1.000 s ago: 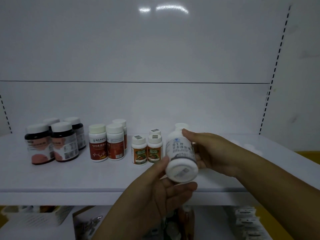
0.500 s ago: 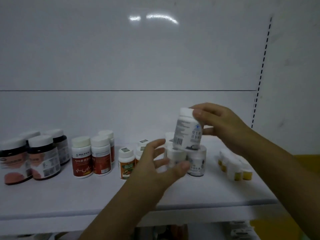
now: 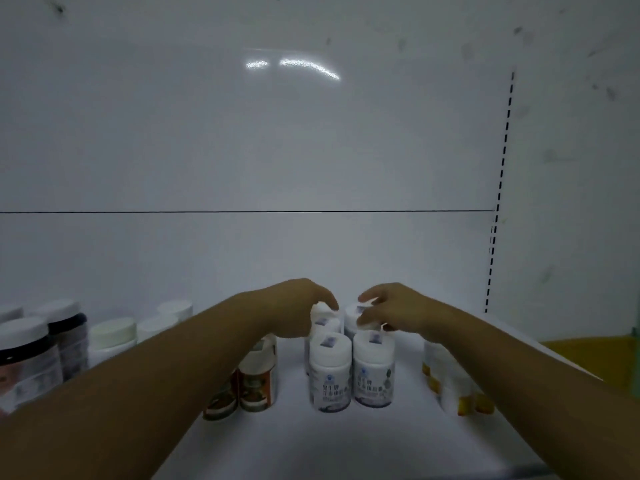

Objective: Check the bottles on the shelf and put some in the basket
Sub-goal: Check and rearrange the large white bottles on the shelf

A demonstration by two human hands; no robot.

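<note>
shelf [image 3: 346, 445] white. back panel [image 3: 242, 150] white, with one thin black horizontal line and a black dashed strip down the right. white bottles [image 3: 329, 372]: white caps with a small grey-blue square on top, blue-grey label print. small bottles [image 3: 258, 382]: orange-brown labels, white caps. dark jars [image 3: 24, 355]: black-brown bodies, white lids. right-side bottles [image 3: 450, 386]: white with yellow patches. yellow surface [image 3: 588, 358] far right.

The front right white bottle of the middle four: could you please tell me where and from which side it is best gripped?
Probably by its cap, from above. The front right white bottle stands upright, with the front left white bottle close beside it and the back right white bottle, pinched by the right hand, just behind. Its front and right look free.
</note>
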